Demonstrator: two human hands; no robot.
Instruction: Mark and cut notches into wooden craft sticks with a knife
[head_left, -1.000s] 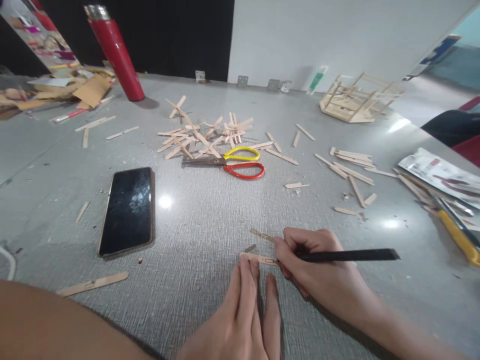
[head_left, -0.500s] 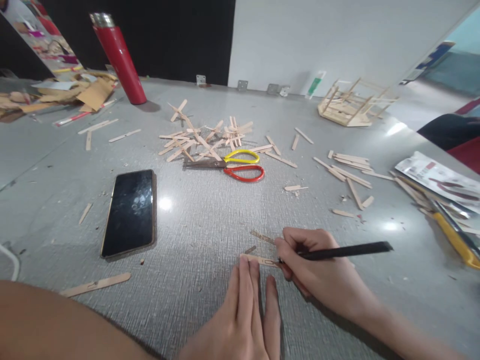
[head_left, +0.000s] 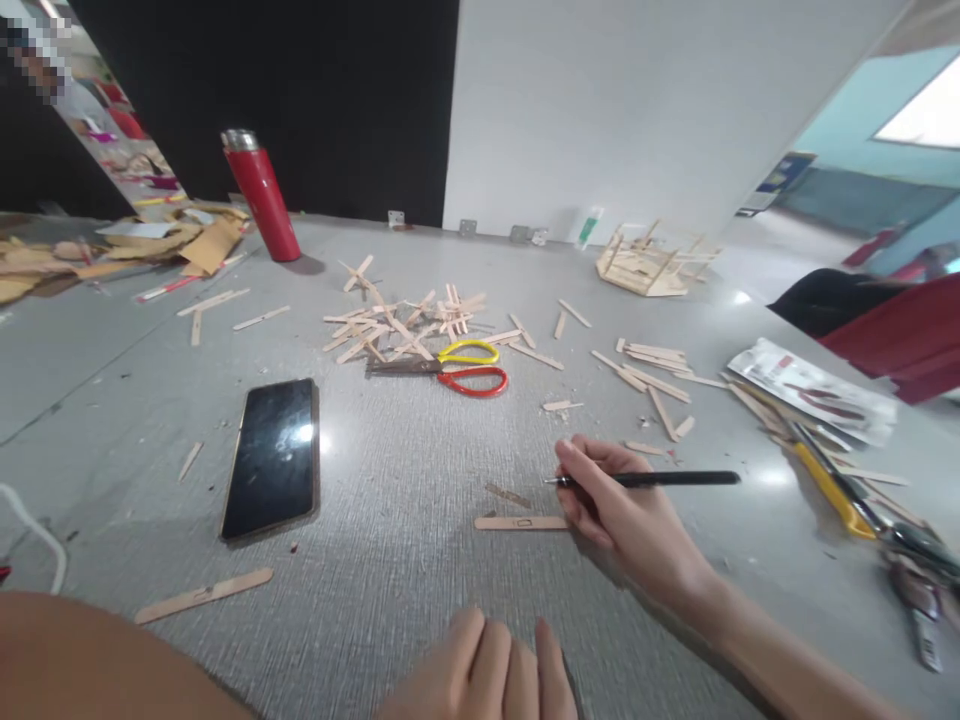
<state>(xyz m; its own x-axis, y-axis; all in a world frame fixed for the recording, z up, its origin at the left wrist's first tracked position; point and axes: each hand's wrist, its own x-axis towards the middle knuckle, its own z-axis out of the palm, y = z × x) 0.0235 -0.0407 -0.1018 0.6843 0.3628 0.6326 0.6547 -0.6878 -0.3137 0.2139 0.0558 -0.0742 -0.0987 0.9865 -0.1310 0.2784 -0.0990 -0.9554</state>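
My right hand [head_left: 619,500] is closed around a black pen [head_left: 679,479], its thin tip pointing left just above the table. Under the edge of that hand lies a wooden craft stick [head_left: 499,523] with a small rectangle drawn on it; its right end is hidden by my fingers. Just behind the stick is a narrow dark-edged strip [head_left: 508,495]. My left hand [head_left: 484,670] rests at the bottom edge, fingers curled in and thumb a little apart, with nothing visible in it. Another marked craft stick [head_left: 225,588] lies to the left.
Beyond my hands are scissors [head_left: 472,370] and a pile of craft sticks [head_left: 405,320]. A phone [head_left: 274,455] and a red bottle [head_left: 262,200] stand left. At right are a yellow cutter [head_left: 829,490], a white packet [head_left: 817,395] and a stick frame [head_left: 645,265].
My left hand has come off the craft stick, drawn back toward me and curled its fingers. The pen tip has lifted off the stick. The view has tilted up and shifted right.
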